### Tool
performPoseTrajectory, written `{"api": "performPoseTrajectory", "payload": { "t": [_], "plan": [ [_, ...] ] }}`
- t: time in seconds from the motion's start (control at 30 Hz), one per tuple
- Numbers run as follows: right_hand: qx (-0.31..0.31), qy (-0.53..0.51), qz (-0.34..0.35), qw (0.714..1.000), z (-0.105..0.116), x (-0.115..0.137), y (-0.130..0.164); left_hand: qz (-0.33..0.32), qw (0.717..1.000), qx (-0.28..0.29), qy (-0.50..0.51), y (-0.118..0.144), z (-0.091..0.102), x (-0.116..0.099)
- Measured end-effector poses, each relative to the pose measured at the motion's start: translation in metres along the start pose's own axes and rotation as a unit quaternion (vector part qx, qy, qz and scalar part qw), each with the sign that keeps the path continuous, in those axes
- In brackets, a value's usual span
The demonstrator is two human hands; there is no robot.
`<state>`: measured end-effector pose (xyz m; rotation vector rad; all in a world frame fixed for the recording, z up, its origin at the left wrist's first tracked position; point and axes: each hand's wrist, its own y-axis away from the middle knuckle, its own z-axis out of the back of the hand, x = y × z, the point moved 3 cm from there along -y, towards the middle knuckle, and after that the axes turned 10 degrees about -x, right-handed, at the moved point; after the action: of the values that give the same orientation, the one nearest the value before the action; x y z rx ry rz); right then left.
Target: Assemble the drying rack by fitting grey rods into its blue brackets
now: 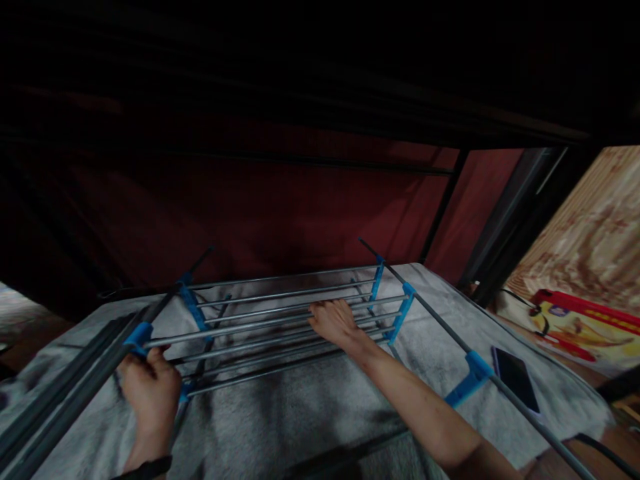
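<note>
A dark red wall (pixel 280 213) fills the back of the view, with black frame bars (pixel 443 203) crossing and standing in front of it; above them all is too dark to read. Below spreads a grey blanket (pixel 310 413) covering the surface on which everything rests. At the far right stands a pale wood-grain panel (pixel 595 220), and at its foot lies a red and yellow printed sheet (pixel 580 327).

On the blanket, in the middle, lies a metal rack (pixel 280 320) of grey rods held by blue plastic joints (pixel 400 313). A long side pole (pixel 500 383) with a blue clip runs from the rack's right end toward the lower right corner, passing between the right forearm and a dark phone (pixel 517 379) that lies flat on the blanket just beside it. Another bundle of dark poles (pixel 65 400) slants off to the lower left, hiding part of the blanket there.

The right hand (pixel 336 323) reaches over the rack's middle rods, its fingers curled down onto one of them and clamped on it. The left hand (pixel 150 390), a dark band at its wrist, sits at the rack's near left corner, its fingers closed round the pole just below a blue joint (pixel 139 335); the fingertips themselves are hidden behind the hand.
</note>
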<state>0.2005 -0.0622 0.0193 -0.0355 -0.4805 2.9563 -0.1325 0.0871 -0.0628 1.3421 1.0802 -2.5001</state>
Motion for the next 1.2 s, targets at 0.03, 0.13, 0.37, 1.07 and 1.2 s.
{"api": "performPoseTrajectory", "payload": {
  "t": [0.03,0.13,0.37,1.07,1.2],
  "plan": [
    [0.002,0.001,0.004,1.0,0.0,0.001,0.0,-0.006,1.0,-0.019,-0.009,0.001,0.001,-0.001],
    [0.01,0.008,0.013,1.0,0.0,0.001,0.002,-0.018,0.998,-0.052,0.003,0.005,0.004,-0.009],
    [-0.086,0.017,0.046,0.995,-0.015,-0.006,0.009,-0.014,0.996,-0.061,0.069,0.015,0.005,-0.01],
    [-0.193,0.09,0.066,0.975,-0.026,-0.013,0.02,-0.277,0.956,0.021,-0.093,0.094,0.018,-0.055],
    [-0.179,0.089,0.058,0.978,-0.024,-0.012,0.018,-0.388,0.9,0.17,-0.103,0.1,-0.003,-0.072]
  ]
}}
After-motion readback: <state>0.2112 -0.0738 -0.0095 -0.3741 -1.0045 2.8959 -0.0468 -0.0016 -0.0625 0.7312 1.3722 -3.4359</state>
